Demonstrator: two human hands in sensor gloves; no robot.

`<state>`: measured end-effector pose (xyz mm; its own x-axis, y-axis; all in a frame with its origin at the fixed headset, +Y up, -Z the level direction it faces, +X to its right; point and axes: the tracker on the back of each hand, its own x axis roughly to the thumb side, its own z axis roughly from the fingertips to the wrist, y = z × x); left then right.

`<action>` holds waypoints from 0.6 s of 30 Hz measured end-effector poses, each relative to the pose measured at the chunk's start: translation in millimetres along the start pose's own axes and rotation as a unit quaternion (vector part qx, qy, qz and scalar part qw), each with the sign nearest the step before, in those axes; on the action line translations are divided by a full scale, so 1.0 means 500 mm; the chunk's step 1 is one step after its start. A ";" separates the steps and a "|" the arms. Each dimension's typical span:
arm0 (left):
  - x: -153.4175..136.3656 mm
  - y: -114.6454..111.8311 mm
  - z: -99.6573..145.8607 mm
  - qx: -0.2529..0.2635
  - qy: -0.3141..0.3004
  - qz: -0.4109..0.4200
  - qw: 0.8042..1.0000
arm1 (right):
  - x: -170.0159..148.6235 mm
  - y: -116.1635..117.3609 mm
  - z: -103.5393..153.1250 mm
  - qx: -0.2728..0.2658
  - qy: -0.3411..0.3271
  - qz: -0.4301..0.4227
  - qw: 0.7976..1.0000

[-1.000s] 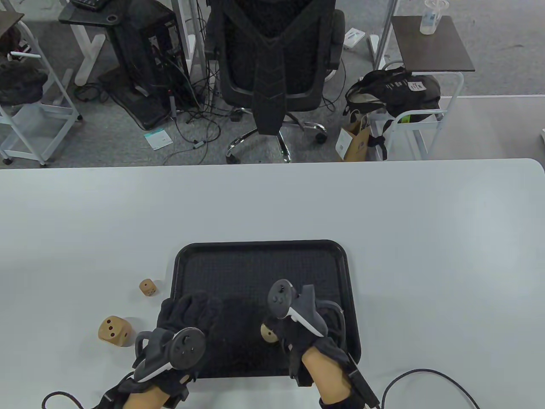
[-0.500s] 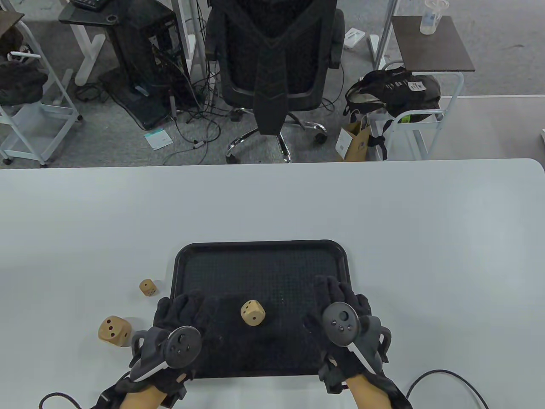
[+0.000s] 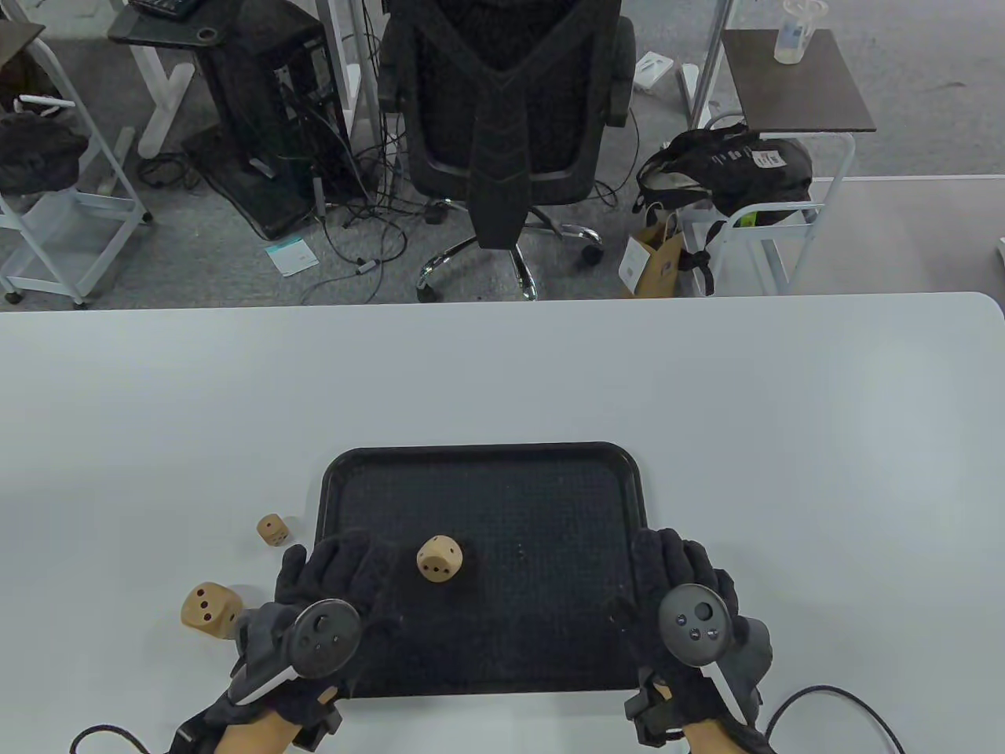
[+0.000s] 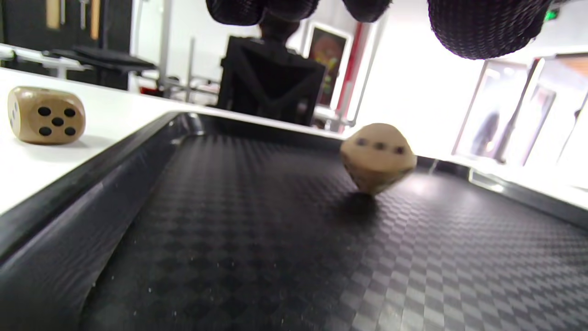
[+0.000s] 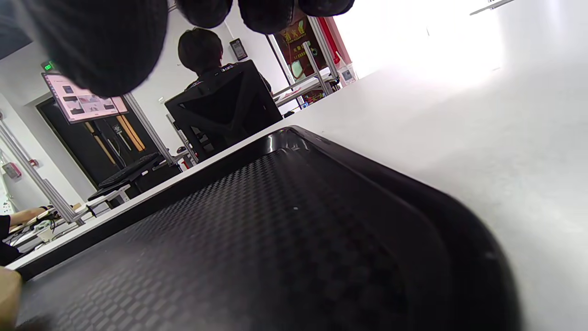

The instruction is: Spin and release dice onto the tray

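A black textured tray (image 3: pixel 487 463) lies on the white table. On its left half a wooden die (image 3: pixel 439 558) stands free; in the left wrist view that die (image 4: pixel 377 158) is tipped up on one corner and blurred. My left hand (image 3: pixel 338 561) rests over the tray's left rim with relaxed fingers and holds nothing. At the tray's right rim my right hand (image 3: pixel 677 559) is also empty, fingers loosely extended. A small die (image 3: pixel 272 530) and a bigger die (image 3: pixel 210 609) sit on the table left of the tray.
The small die (image 4: pixel 46 115) shows five pips just outside the tray rim (image 4: pixel 92 184). Cables trail from both wrists at the table's near edge. An office chair (image 3: pixel 502 118) stands beyond the far edge.
My right hand let go of the die over the tray and drew back to the tray's right rim. The die travelled left across the tray. My left hand shifted slightly left.
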<state>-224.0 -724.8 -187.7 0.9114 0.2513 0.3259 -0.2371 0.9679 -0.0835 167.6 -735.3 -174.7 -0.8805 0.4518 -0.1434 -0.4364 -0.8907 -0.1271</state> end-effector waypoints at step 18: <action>-0.096 0.117 0.033 -0.006 0.080 -0.056 0.995 | -0.009 -0.006 0.008 0.025 -0.011 0.008 1.000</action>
<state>-287.0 -680.1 -192.5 0.9742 0.1375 0.1792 -0.1275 0.9896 -0.0663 172.1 -734.9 -170.0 -0.8915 0.4362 -0.1225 -0.4300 -0.8997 -0.0749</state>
